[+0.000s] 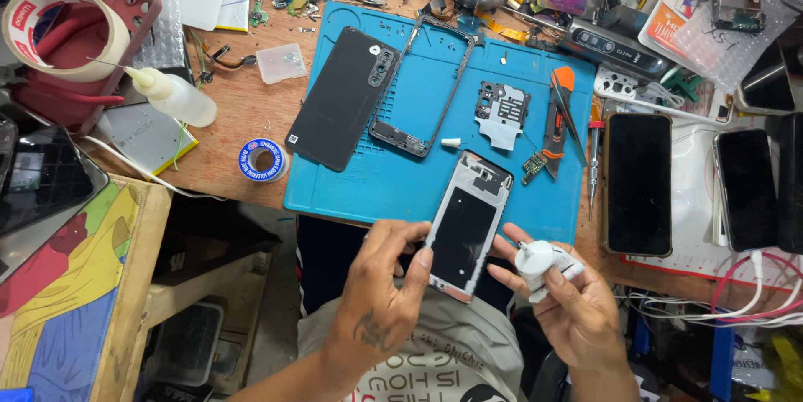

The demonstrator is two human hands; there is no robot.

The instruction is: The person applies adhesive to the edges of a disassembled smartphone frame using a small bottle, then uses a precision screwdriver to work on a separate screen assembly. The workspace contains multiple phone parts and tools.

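Observation:
My left hand [381, 281] grips the lower left edge of an opened phone body [465, 225], a white-framed shell with a dark panel inside, held tilted over the near edge of the blue work mat [351, 184]. My right hand [569, 306] holds a small white bottle-like tool [544, 266], its tip pointing toward the phone body's right edge. On the mat lie a black back cover [341, 99], a thin dark phone frame [425, 88] and a grey inner plate [500, 113].
An orange-handled utility knife [555, 122] and a screwdriver [594, 159] lie at the mat's right edge. Phones [638, 183] sit on the right. A glue bottle [171, 94], solder spool [261, 159] and tape roll [63, 30] are on the left. Cables [753, 302] trail at lower right.

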